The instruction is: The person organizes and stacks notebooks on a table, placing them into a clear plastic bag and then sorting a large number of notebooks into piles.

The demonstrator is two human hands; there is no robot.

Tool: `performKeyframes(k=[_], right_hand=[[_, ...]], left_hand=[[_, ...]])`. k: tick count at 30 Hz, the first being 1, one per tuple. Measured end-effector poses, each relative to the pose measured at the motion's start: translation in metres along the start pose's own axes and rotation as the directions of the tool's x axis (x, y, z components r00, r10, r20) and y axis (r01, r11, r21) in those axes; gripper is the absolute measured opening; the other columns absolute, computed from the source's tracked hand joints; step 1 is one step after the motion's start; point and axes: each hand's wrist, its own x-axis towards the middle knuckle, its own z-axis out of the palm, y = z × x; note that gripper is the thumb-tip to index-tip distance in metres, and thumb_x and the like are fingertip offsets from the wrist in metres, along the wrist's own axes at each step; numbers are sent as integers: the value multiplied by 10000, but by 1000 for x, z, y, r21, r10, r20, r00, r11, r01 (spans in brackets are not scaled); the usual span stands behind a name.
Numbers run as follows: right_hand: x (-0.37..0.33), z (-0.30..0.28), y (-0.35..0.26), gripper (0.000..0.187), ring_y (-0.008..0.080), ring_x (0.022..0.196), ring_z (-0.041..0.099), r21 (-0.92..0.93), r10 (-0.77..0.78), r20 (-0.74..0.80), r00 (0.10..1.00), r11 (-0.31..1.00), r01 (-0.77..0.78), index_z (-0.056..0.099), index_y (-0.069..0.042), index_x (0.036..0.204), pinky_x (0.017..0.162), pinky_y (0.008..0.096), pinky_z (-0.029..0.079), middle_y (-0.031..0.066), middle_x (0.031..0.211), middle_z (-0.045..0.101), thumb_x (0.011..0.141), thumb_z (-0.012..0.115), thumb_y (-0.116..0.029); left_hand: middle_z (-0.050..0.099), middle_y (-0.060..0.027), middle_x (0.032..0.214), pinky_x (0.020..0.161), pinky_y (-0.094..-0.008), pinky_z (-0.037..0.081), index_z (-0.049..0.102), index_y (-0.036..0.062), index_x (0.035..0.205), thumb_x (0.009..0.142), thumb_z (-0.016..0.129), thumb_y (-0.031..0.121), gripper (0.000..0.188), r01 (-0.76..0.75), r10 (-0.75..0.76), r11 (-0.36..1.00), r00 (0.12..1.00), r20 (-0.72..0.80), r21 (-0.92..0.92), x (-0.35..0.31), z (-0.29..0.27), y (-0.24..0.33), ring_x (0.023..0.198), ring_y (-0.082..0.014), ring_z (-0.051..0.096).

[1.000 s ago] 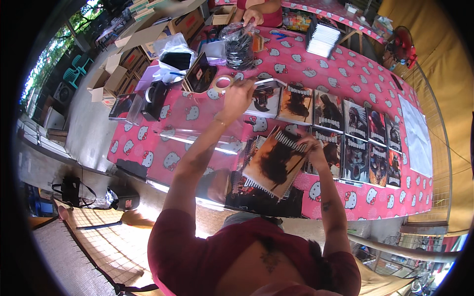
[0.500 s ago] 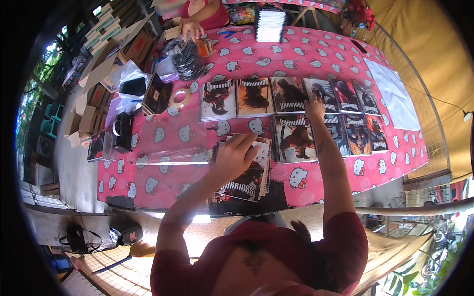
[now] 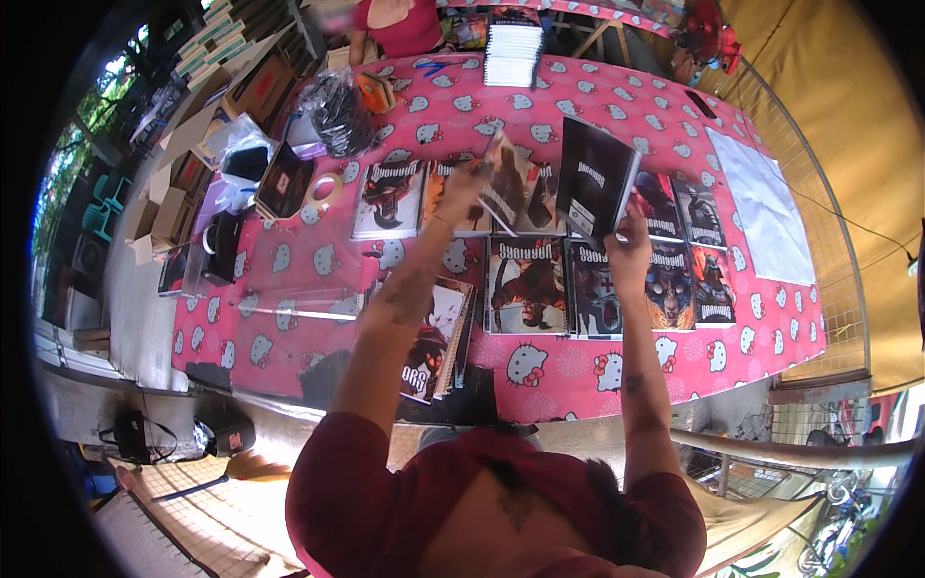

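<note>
Two rows of spiral notebooks with illustrated covers lie on the pink table. My right hand (image 3: pixel 628 246) grips a notebook (image 3: pixel 590 178) by its lower right side, raised and tilted above the back row, its black cover facing me. My left hand (image 3: pixel 462 190), blurred, is closed at the left edge of another tilted notebook (image 3: pixel 508 183) with a brownish cover. Under that one, a further notebook (image 3: pixel 541 197) lies in the back row. In the front row, a red-brown notebook (image 3: pixel 528 289) lies flat. Near my left forearm sits a small stack of notebooks (image 3: pixel 431 337).
Clear plastic sheets (image 3: pixel 299 279), a tape roll (image 3: pixel 325 191) and a black plastic bag (image 3: pixel 337 116) occupy the left side. Cardboard boxes (image 3: pixel 255 91) stand beyond them. At the far edge are a notebook stack (image 3: pixel 513 53) and a seated person (image 3: pixel 400 27). White paper (image 3: pixel 761 202) lies right.
My right hand has raised a notebook from the back row. My left hand has left the near stack and taken hold of another notebook there. The other person's hand has withdrawn from the black bag.
</note>
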Motion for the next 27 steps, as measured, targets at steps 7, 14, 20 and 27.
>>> performKeyframes(k=[7,14,20,27], right_hand=[[-115,73,-51,272,242,924,604,128,84,304,949,983,-128,659,-51,1055,832,332,476,110,1017,605,797,618,27],[-142,144,-37,381,318,1138,572,-10,-145,638,756,980,196,579,-98,1182,1061,459,348,120,1203,599,827,702,-159],[-183,152,-27,750,345,1204,536,-300,99,53,994,951,-78,419,-60,1404,1071,414,360,225,1223,566,771,780,-240],[-170,166,5,881,211,961,596,204,328,351,877,888,-413,188,29,1515,862,309,475,155,1182,603,801,683,-113]], left_hand=[[619,-92,1066,773,-298,512,501,11,1289,843,606,-17,459,-243,289,597,954,-77,-765,-116,-202,58,927,-160,589],[649,-100,1128,857,-331,511,564,-1,1288,885,618,58,410,-331,322,917,944,-80,-221,-249,-220,-114,1014,-213,626],[634,-262,1137,845,-405,522,544,29,1305,822,725,170,535,-341,382,881,922,-66,328,-304,-206,-75,1007,-396,646],[608,-134,668,560,-399,466,572,11,1166,774,781,262,511,-246,274,901,961,-30,357,-289,-207,-78,586,-294,614]])
